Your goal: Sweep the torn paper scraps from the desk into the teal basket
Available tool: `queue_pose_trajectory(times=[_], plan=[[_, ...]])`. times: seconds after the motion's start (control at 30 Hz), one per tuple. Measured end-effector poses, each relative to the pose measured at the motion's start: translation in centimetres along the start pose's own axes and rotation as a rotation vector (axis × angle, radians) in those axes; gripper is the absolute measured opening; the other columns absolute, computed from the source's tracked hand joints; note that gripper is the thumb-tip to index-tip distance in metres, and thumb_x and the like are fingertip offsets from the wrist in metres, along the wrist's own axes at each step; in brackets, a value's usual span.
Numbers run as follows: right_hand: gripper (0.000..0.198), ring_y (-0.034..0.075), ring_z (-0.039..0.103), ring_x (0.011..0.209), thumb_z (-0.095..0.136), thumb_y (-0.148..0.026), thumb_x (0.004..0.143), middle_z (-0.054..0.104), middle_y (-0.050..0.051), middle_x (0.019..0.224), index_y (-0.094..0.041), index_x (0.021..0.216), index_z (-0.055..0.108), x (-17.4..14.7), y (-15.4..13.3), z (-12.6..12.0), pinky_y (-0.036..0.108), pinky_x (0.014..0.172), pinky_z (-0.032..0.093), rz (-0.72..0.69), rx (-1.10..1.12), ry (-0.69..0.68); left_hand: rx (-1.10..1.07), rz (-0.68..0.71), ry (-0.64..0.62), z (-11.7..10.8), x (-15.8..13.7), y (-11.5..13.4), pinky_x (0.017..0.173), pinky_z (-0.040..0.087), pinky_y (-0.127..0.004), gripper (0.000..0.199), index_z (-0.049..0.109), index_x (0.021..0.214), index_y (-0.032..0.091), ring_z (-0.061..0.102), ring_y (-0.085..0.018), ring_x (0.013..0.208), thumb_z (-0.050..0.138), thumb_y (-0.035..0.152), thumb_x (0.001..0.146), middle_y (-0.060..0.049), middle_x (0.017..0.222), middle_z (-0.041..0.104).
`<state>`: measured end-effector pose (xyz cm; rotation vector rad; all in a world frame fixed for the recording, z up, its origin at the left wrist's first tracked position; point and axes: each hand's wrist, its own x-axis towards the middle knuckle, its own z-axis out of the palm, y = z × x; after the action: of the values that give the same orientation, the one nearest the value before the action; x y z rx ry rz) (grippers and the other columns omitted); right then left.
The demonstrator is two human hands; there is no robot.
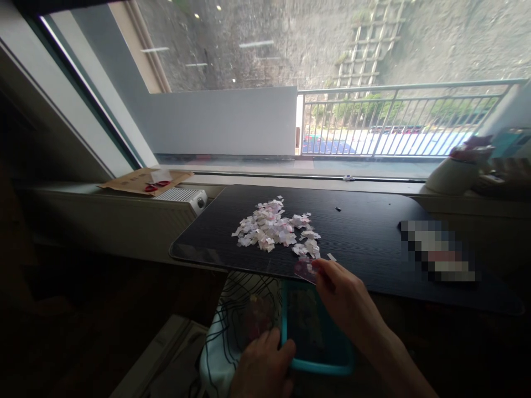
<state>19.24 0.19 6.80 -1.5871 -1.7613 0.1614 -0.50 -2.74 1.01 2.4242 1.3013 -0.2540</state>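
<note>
My right hand [342, 290] pinches a thin, see-through pinkish card [306, 270] at the table's near edge. The card lies against small white paper scraps [307, 249], and a few show on or under it. Farther in, a larger heap of cut paper pieces [265, 226] spreads over the dark tabletop [360, 237]. Below the edge sits a teal plastic box [319, 367] with pale contents I cannot make out. My left hand [265, 362] is closed at the box's left rim, thumb and fingers on either side.
A striped cloth [219, 337] lies under the box, with a dim reddish clear item [258, 316] on it. Red-handled scissors [156, 187] rest on a brown envelope [136, 179] by the radiator [182, 196]. A blurred-out object [440, 251] lies at the table's right.
</note>
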Motion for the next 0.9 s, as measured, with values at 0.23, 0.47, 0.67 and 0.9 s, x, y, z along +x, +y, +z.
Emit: queue_pose_trajectory(times=[0.23, 0.47, 0.67, 0.9], plan=[[0.025, 0.018, 0.063, 0.085, 0.040, -0.019, 0.088, 0.066, 0.007, 0.096, -0.019, 0.105, 0.059, -0.5, 0.7, 0.3, 0.028, 0.074, 0.049, -0.012, -0.003, 0.026, -0.024, 0.051, 0.036, -0.4, 0.2, 0.4, 0.077, 0.041, -0.034, 0.023, 0.054, 0.092, 0.023, 0.051, -0.023, 0.090, 0.055, 0.014, 0.071, -0.004, 0.098, 0.053], [0.025, 0.018, 0.063, 0.085, 0.041, -0.021, 0.090, 0.066, 0.007, 0.098, -0.020, 0.107, 0.059, -0.7, 0.9, 1.6, 0.028, 0.075, 0.050, -0.026, 0.054, 0.066, -0.009, 0.151, -0.032, -1.4, 1.2, 1.5, 0.079, 0.041, -0.034, 0.020, 0.057, 0.090, 0.023, 0.051, -0.023, 0.089, 0.056, 0.014, 0.072, -0.004, 0.096, 0.055], [0.025, 0.015, 0.061, 0.085, 0.038, -0.019, 0.092, 0.064, 0.005, 0.095, -0.022, 0.105, 0.059, -1.1, -0.8, 1.6, 0.025, 0.075, 0.048, -0.099, 0.164, -0.106, 0.027, 0.160, -0.007, -1.0, 0.9, 1.1, 0.078, 0.042, -0.035, 0.020, 0.056, 0.091, 0.023, 0.051, -0.024, 0.090, 0.056, 0.016, 0.072, -0.004, 0.098, 0.054], [0.023, 0.017, 0.063, 0.085, 0.046, -0.027, 0.089, 0.065, 0.007, 0.102, -0.021, 0.107, 0.059, -1.6, 5.0, -1.7, 0.028, 0.074, 0.051, 0.074, 0.012, 0.157, 0.007, 0.163, 0.034, -1.0, 0.7, 0.5, 0.072, 0.041, -0.031, 0.019, 0.055, 0.090, 0.023, 0.052, -0.022, 0.087, 0.057, 0.016, 0.073, -0.004, 0.098, 0.055]])
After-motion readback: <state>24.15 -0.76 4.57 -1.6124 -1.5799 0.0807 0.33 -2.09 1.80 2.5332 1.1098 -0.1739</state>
